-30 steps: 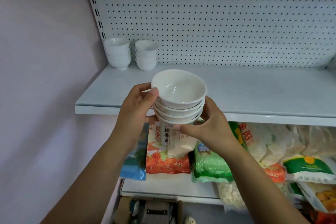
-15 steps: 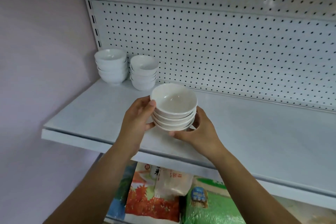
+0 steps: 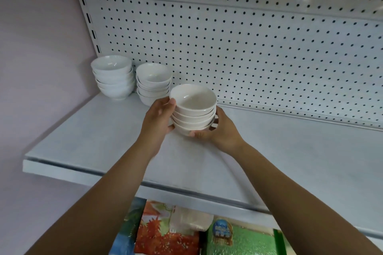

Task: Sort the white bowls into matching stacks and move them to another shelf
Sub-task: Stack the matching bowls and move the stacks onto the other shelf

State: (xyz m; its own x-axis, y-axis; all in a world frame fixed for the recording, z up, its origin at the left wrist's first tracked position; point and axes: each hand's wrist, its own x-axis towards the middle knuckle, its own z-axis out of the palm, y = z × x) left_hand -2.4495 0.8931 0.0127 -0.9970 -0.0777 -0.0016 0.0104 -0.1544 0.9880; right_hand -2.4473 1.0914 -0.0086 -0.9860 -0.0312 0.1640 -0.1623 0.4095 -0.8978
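Note:
A stack of several small white bowls is held over the white shelf, just right of the other stacks. My left hand grips its left side, thumb at the top bowl's rim. My right hand cups its right side and bottom. At the shelf's back left corner stand two more stacks: taller, deeper bowls and, beside them, smaller bowls. Whether the held stack touches the shelf I cannot tell.
A white pegboard wall backs the shelf, and a pale pink wall closes the left side. Below the shelf lie bags of food: an orange-red one and a green one.
Both hands have carried the stack up from in front of the shelf edge, then back and left over the shelf, close to the two standing stacks.

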